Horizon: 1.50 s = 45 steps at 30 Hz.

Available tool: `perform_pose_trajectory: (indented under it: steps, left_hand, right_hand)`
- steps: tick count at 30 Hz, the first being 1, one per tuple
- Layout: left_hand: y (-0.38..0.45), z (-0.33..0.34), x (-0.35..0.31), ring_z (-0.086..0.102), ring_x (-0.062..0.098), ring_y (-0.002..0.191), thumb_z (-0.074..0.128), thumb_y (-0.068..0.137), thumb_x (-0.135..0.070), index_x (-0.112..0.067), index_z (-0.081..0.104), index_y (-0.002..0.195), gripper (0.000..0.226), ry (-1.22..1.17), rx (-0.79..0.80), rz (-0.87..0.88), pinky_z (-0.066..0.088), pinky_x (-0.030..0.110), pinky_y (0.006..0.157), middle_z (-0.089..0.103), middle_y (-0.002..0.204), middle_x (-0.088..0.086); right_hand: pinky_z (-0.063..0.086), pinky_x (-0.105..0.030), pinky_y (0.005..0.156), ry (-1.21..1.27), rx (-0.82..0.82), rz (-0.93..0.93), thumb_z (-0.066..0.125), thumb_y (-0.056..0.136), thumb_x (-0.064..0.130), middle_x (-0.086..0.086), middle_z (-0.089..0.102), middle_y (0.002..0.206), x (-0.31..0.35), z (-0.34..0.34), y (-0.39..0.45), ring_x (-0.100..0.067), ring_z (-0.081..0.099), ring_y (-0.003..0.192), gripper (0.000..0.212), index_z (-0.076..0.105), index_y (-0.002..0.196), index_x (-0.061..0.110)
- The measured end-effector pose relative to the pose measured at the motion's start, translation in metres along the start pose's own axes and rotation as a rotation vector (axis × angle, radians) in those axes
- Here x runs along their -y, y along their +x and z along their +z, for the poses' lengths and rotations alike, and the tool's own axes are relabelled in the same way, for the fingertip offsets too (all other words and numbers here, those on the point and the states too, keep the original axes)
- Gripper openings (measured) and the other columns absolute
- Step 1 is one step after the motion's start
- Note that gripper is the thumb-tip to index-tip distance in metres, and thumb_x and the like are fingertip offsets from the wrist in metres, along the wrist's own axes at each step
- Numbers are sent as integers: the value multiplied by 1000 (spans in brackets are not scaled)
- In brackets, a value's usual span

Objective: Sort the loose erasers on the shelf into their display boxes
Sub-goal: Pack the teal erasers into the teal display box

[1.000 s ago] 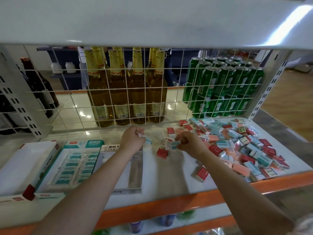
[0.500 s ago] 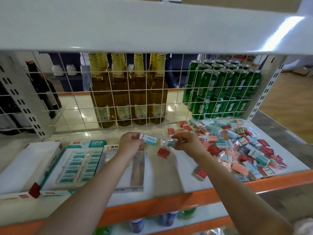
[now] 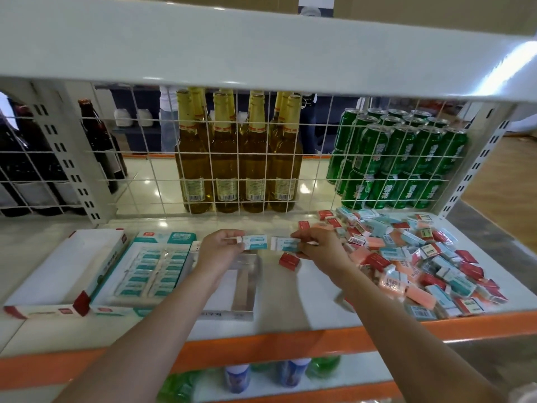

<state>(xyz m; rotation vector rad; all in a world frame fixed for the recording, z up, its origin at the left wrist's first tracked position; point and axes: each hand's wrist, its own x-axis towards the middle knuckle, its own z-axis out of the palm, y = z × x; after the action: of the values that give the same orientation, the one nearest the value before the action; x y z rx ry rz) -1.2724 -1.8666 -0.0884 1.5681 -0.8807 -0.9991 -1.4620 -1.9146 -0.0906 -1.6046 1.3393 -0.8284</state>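
Note:
My left hand [image 3: 219,249] pinches a teal-and-white eraser [image 3: 256,242] above the shelf, just over the clear display box [image 3: 244,289]. My right hand [image 3: 321,246] pinches a second teal-and-white eraser [image 3: 286,244], end to end with the first, a small gap between them. A teal display box [image 3: 151,266] holds rows of teal erasers. Left of it lies a white box with red corners [image 3: 58,274]. A heap of loose red, teal and salmon erasers [image 3: 421,257] covers the shelf's right side. One red eraser [image 3: 289,261] lies alone under my right hand.
A white wire grid [image 3: 162,181] closes the back of the shelf; amber bottles [image 3: 238,167], green cans [image 3: 398,158] and dark bottles [image 3: 26,170] stand behind it. An upper shelf board [image 3: 261,50] overhangs. The orange front edge [image 3: 290,341] runs below my forearms.
Both hands have lifted off the shelf, each with a teal eraser, and brought the two erasers close together in the air. The view has tilted slightly downward.

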Motion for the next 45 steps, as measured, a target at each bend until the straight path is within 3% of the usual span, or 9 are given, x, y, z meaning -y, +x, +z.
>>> perform_pose_trajectory:
  steps: [4, 9, 13, 17, 21, 26, 31, 38, 45]
  left_hand:
    - [-7, -21, 1, 59, 8, 81, 58, 87, 2, -15, 62, 100, 22, 29, 26, 41, 45, 14, 65, 64, 92, 0]
    - [-7, -59, -2, 60, 17, 91, 61, 85, 0, -15, 64, 98, 20, 127, -46, 124, 45, 14, 68, 62, 85, -3]
    - [-11, -103, -5, 57, 15, 93, 59, 88, -7, -18, 65, 102, 18, 275, -81, 158, 44, 20, 75, 63, 98, -2]
    - [-8, -149, -4, 60, 16, 92, 60, 88, -8, -18, 66, 100, 17, 335, -51, 171, 43, 15, 63, 66, 102, 2]
    - [-9, -184, 4, 61, 16, 92, 60, 86, -4, -15, 68, 98, 17, 352, -20, 177, 46, 19, 72, 65, 100, 3]
    - [-18, -210, 20, 56, 12, 81, 60, 86, -3, -9, 70, 97, 16, 489, 25, 262, 40, 9, 58, 64, 94, 4]
    - [-25, -215, 26, 57, 12, 77, 59, 88, -8, -8, 70, 99, 15, 624, 85, 294, 45, 19, 63, 68, 100, 6]
    - [-24, -215, 27, 60, 18, 99, 55, 92, -13, -7, 69, 104, 20, 766, 131, 281, 45, 22, 77, 65, 117, 8]
    - [-13, -213, 22, 58, 21, 108, 53, 90, -8, -7, 68, 104, 21, 852, 184, 207, 45, 22, 81, 61, 124, 7]
  right_hand:
    - [52, -12, 67, -107, -18, -43, 51, 91, -1, -1, 60, 105, 13, 13, -7, -12, 59, 92, 26, 64, 113, 6]
    - [45, -12, 50, -23, -69, -12, 48, 91, 0, 0, 59, 91, 36, 48, -11, -11, 54, 73, 27, 67, 106, 14]
    - [40, -5, 52, 27, -110, -3, 51, 89, -2, 4, 57, 77, 55, 85, -21, -4, 51, 68, 26, 67, 105, 11]
    - [45, -17, 60, 45, -61, 1, 53, 87, -3, 6, 55, 68, 72, 126, -36, -10, 53, 65, 23, 67, 101, 10]
    - [43, -16, 59, -1, -35, 2, 55, 86, 1, 8, 59, 77, 81, 161, -52, -9, 55, 70, 21, 67, 94, 16]
    - [47, -14, 58, -116, -13, 53, 57, 88, 7, 4, 61, 87, 87, 189, -71, -10, 58, 77, 15, 68, 96, 14]
    - [35, -2, 40, -230, 2, 48, 54, 87, 3, -4, 63, 96, 91, 199, -81, -2, 48, 63, 24, 68, 107, 6]
    - [40, -8, 49, -320, 39, 95, 50, 88, 3, -8, 63, 116, 96, 212, -78, -15, 56, 87, 26, 65, 109, 6]
    - [55, -30, 80, -390, 86, 134, 48, 88, -1, -10, 60, 117, 104, 216, -68, -24, 60, 104, 25, 65, 106, 5]
